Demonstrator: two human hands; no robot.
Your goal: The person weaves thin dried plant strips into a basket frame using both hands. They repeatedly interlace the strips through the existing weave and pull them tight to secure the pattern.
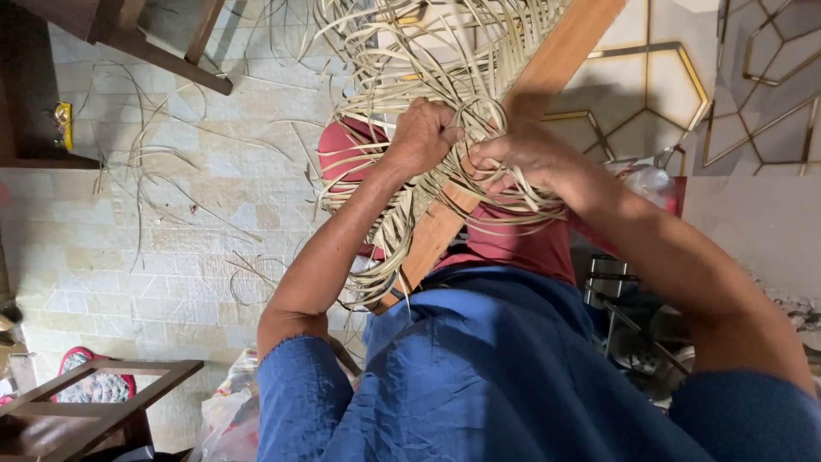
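Left grip [423, 135]: clenched on cane strips [402, 68].
Right grip [522, 154]: grasping the weave against wooden plank [547, 68].
Risk: strips likely snap or slip if overpulled; loose ends tangle.

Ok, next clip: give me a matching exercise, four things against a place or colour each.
Things:
1. left hand
2. wooden plank
3. loose cane strips
4. wooden stool

Places or colours:
a. bottom left corner
b. scattered on the tiled floor
c. fist closed on the woven cane strips
d. orange-brown, running diagonally under the weaving

Pairs: 1-c, 2-d, 3-b, 4-a
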